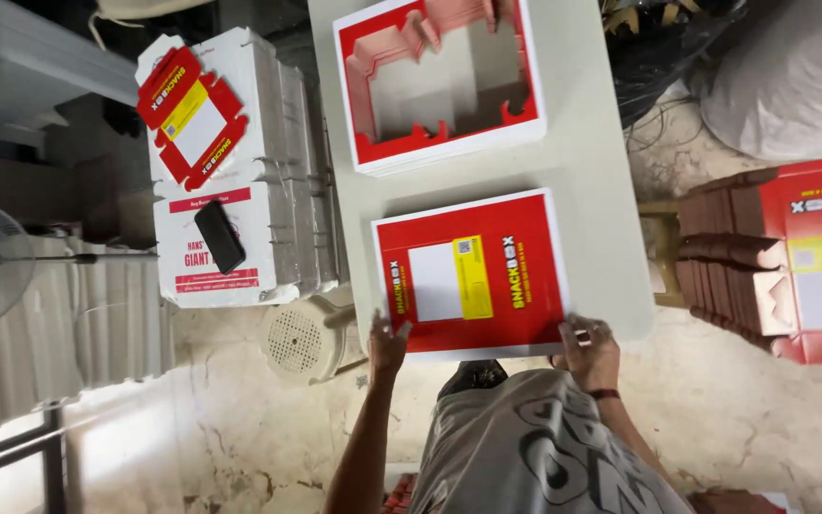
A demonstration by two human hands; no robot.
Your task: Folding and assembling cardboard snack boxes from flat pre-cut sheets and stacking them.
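Red sheet stack (473, 276) hides both hands' (387, 345) (590, 350) fingertips.

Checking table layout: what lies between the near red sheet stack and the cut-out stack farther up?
Only bare table separates the near stack from the cut-out stack, in the head view.

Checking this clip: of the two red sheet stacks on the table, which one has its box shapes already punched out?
The far stack, away from both hands: its top sheet is only a red frame around a cut-out hole. The near stack, gripped by the left hand and right hand, is whole.
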